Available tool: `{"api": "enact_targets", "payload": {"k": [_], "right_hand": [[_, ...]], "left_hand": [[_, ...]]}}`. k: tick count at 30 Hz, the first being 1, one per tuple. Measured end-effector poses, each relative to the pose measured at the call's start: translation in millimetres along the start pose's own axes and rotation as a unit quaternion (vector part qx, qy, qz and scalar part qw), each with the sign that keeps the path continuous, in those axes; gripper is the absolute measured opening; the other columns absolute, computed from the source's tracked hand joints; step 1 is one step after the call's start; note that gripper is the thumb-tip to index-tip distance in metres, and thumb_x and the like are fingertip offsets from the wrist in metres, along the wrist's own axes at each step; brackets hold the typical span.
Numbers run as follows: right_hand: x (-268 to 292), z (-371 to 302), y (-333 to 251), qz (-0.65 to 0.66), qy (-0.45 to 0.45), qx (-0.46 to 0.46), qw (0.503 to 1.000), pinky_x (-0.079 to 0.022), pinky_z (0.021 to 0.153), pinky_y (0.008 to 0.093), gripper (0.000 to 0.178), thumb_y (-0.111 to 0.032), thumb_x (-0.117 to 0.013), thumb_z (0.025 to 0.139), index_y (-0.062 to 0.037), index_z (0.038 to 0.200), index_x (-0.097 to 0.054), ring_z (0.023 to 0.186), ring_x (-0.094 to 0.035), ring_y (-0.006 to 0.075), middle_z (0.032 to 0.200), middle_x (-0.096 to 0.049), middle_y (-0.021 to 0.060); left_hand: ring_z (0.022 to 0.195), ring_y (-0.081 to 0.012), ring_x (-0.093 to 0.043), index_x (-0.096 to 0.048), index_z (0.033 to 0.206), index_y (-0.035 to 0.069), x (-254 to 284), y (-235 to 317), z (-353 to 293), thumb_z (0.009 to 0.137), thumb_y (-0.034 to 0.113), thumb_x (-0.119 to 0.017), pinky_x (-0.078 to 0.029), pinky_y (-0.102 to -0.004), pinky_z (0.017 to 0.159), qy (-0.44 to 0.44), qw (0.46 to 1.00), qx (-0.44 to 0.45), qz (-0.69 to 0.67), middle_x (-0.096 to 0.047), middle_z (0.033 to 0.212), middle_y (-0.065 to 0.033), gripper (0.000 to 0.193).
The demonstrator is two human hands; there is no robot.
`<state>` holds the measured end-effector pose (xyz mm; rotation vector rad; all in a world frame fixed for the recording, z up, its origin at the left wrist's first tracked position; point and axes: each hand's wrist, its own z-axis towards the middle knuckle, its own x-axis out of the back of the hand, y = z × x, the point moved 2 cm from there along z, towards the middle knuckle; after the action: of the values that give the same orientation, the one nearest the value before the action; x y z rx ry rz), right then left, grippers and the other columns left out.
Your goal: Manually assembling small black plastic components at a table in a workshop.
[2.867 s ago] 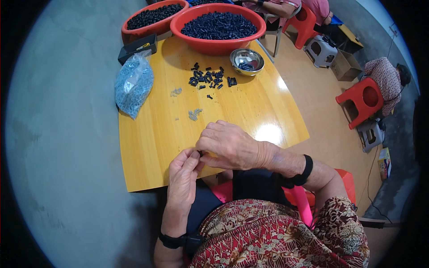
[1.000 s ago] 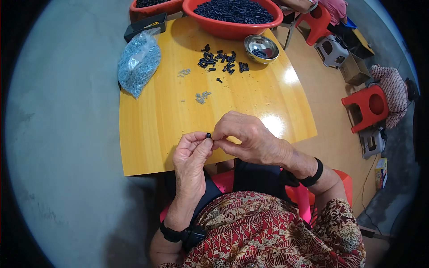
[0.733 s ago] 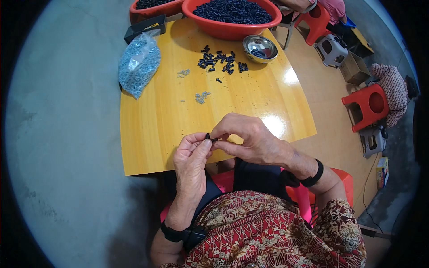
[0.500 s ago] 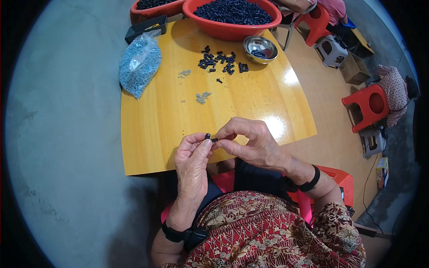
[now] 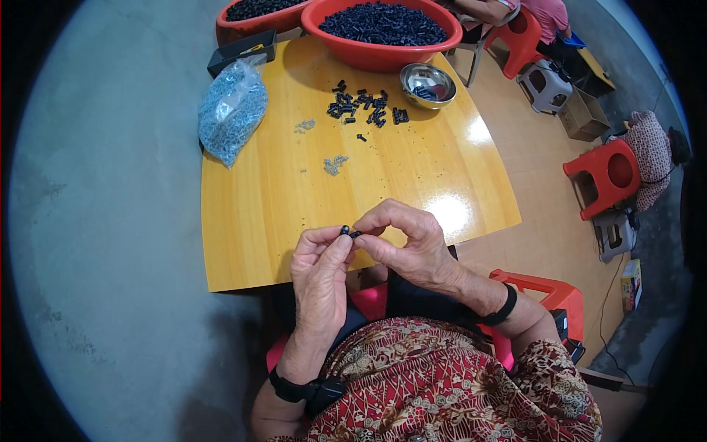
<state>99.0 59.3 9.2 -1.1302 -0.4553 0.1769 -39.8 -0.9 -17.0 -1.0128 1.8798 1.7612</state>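
Note:
My left hand (image 5: 322,267) pinches a small black cylindrical part (image 5: 345,230) between thumb and fingertips, above the near edge of the yellow table (image 5: 250,221). Thumb and forefinger of my right hand (image 5: 412,243) close on a short black piece (image 5: 356,234) that meets the cylindrical part from the right. Whether the two pieces are joined, I cannot tell. Farther off lies a loose pile of black parts (image 5: 361,107), with a single black part (image 5: 361,138) nearer me. Two little heaps of small clear or silvery pieces (image 5: 335,165) rest in the middle of the table.
A big red basin (image 5: 383,57) full of black parts stands at the far edge, beside a steel bowl (image 5: 434,103) holding a few. On the left are a plastic bag of bluish pieces (image 5: 234,110) and a black tray (image 5: 221,57). Red stools (image 5: 604,177) and other people are at the right.
My right fingers have shifted slightly, and the short black piece shows less between them and the cylindrical part. Both hands sit a touch lower in view.

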Motion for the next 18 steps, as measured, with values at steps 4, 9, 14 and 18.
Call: {"api": "enact_targets", "payload": {"k": [4,9,14,18], "right_hand": [[2,-1,-1,-0.010,-0.001,0.019,1.000,-0.051,0.067,0.0277,0.011,-0.005,-0.069,0.080,-0.0009,0.090,-0.067,0.075,-0.064,0.0151,0.081,-0.066,0.0075],[8,0,-7,-0.002,0.032,0.031,0.999,-0.050,0.067,0.0280,0.011,-0.003,-0.067,0.080,0.0029,0.089,-0.065,0.073,-0.063,0.0170,0.079,-0.064,0.0096],[16,4,-5,-0.007,0.044,0.047,0.998,-0.050,0.067,0.0279,0.011,-0.003,-0.067,0.080,0.0033,0.088,-0.066,0.073,-0.063,0.0170,0.079,-0.064,0.0098],[16,5,-10,-0.013,0.041,0.052,0.998,-0.051,0.066,0.0285,0.010,-0.003,-0.067,0.079,0.0031,0.087,-0.065,0.073,-0.064,0.0171,0.079,-0.064,0.0103]], "left_hand": [[0.091,-0.0129,-0.062,-0.058,0.103,0.004,0,-1,-1,0.090,0.003,-0.062,-0.049,-0.0280,0.084,-0.011,1.000,0.003,-0.008,-0.064,0.098,-0.0065,0.013],[0.091,-0.0146,-0.063,-0.059,0.105,0.003,-1,0,-2,0.092,0.005,-0.061,-0.049,-0.0281,0.084,-0.019,1.000,0.014,-0.009,-0.066,0.098,-0.0079,0.013],[0.086,-0.0127,-0.059,-0.059,0.104,0.005,-4,0,-4,0.094,0.011,-0.060,-0.047,-0.0270,0.082,-0.019,0.999,0.026,0.025,-0.065,0.095,-0.0066,0.012],[0.089,-0.0149,-0.063,-0.061,0.107,0.002,-3,0,-3,0.094,0.009,-0.059,-0.050,-0.0272,0.083,-0.038,0.999,0.015,0.028,-0.067,0.096,-0.0093,0.015]]}}
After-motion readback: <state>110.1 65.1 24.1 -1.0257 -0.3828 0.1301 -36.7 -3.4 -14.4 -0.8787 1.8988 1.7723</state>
